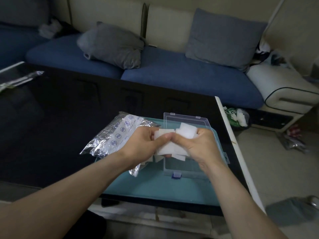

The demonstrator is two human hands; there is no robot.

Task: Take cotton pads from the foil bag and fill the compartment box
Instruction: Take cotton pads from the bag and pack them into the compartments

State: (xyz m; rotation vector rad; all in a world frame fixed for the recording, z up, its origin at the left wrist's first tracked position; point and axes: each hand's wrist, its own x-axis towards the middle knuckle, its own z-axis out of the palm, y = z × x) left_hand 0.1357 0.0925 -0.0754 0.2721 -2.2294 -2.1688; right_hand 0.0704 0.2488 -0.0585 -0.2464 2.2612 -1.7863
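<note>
Head view: left hand (145, 144) and right hand (195, 145) both clamp a cotton pads (170, 140) wad above the open compartment box (186, 168), near the tabletop's right edge (foil bag (114, 137) alongside). Light, soft, compressible; pinch edges.

Left hand (145, 144) and right hand (195, 145) are gripping a stack of cotton pads (172, 140) above the open compartment box (186, 163); foil bag (114, 135) is lying just left, on the teal mat (155, 188).

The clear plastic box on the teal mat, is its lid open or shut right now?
Open. The box's clear lid stands raised behind both hands, and its blue latch at the front edge hangs unfastened.
</note>
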